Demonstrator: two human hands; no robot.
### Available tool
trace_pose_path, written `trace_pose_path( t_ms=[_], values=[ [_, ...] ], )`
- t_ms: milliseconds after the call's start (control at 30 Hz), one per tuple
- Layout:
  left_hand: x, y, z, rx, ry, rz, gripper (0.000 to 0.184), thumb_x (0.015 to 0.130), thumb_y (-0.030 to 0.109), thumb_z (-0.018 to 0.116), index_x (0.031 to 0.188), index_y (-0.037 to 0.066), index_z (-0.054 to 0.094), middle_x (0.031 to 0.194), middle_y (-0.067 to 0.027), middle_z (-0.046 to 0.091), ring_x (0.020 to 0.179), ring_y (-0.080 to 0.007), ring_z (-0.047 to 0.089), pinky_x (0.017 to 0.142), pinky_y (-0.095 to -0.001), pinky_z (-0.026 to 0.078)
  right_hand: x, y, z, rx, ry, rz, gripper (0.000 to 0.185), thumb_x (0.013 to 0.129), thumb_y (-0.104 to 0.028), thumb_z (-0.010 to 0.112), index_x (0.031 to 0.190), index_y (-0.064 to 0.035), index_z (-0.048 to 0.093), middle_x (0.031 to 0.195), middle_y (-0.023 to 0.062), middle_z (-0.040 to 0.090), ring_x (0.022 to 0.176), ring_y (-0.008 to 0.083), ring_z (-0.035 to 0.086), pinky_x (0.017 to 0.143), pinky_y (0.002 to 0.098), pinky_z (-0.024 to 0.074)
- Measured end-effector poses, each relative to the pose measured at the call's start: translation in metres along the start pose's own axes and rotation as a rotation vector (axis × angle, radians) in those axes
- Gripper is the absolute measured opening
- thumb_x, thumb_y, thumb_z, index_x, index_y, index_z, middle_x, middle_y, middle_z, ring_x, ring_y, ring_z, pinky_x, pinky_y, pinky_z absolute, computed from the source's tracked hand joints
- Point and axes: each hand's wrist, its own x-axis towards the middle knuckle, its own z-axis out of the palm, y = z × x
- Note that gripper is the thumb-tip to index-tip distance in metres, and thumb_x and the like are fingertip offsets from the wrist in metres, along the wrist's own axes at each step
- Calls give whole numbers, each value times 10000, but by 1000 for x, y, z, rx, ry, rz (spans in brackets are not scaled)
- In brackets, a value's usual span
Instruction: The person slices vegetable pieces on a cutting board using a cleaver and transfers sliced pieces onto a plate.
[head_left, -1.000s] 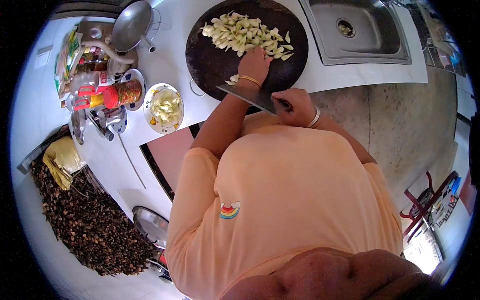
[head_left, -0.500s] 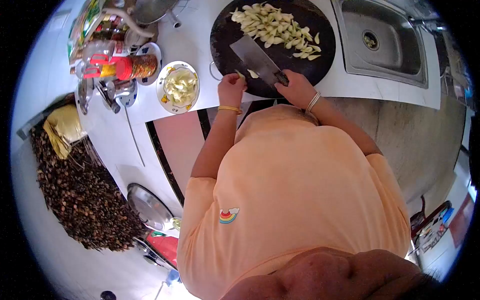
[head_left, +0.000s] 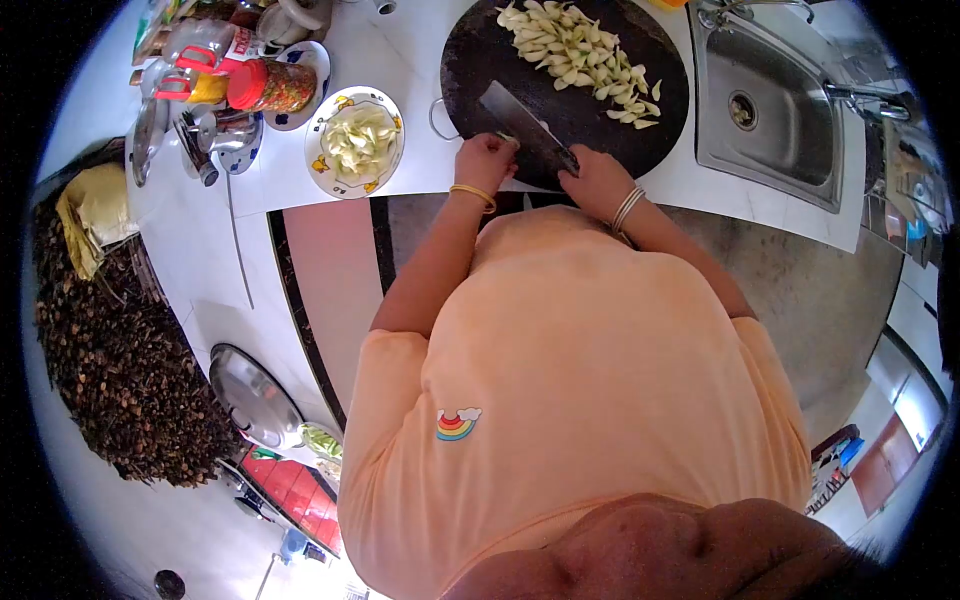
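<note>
A round dark chopping board lies on the counter, with a pile of pale garlic cloves across its far side. My right hand is closed around the handle of a cleaver, whose blade points away to the left over the board. At the board's near edge, my left hand pinches a small garlic clove close to the blade. Left of it, a patterned plate holds pale garlic pieces.
A steel sink with a tap is on the right. A red-lidded jar stands among bottles at the left. Further down the left counter lies a metal lid, near a large dark heap.
The view has shifted, so the board appears further right and the plate nearer the top. The cleaver blade looks narrower, tilted more on edge. My left fingers have moved closer to the blade.
</note>
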Motion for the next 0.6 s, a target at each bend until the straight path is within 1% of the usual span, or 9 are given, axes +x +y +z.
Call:
trace_pose_path(
  t_ms=[133, 233, 300, 433, 500, 600],
  values=[
    [2, 4, -1, 52, -15, -26, 260, 846, 222, 705, 782, -25, 658, 661, -104, 662, 561, -170, 648, 506, -283, 498, -6, -8, -11, -15, -34, 19, 296, 838, -244, 584, 943, 32, 558, 845, 281, 638, 851, 440, 627, 788, 494, 506],
    [8, -3, -3, -46, -24, -12, 247, 854, 217, 669, 789, -21, 678, 628, -99, 664, 543, -171, 658, 521, -295, 522, -7, -10, -20, 6, -68, 5, 282, 843, -227, 574, 943, 36, 558, 854, 284, 638, 859, 438, 627, 793, 490, 506],
    [10, -4, -5, 22, -67, 33, 254, 854, 225, 670, 800, -23, 687, 631, -103, 663, 546, -173, 659, 530, -300, 523, -2, -7, -20, -41, -64, -22, 279, 846, -213, 566, 946, 48, 563, 869, 289, 638, 862, 442, 627, 795, 488, 507],
    [12, -8, -2, 17, -45, 49, 258, 851, 230, 668, 802, -23, 691, 630, -109, 661, 552, -177, 661, 542, -309, 525, 12, -12, -13, -140, -98, -32, 292, 845, -207, 566, 956, 63, 569, 896, 296, 637, 877, 445, 624, 810, 486, 503],
    [12, -2, -3, 32, -77, -26, 254, 868, 234, 682, 831, -17, 667, 664, -85, 637, 532, -161, 603, 478, -301, 486, 18, -12, -5, -142, -67, -12, 291, 842, -205, 565, 943, 67, 568, 892, 304, 632, 876, 451, 622, 814, 489, 501],
    [11, -4, -1, -60, -56, -41, 263, 866, 240, 679, 839, -21, 666, 674, -92, 644, 550, -159, 616, 485, -298, 490, 15, -5, -3, -67, -15, -58, 305, 838, -210, 575, 942, 77, 569, 890, 307, 628, 871, 443, 624, 804, 490, 503]
  ],
)
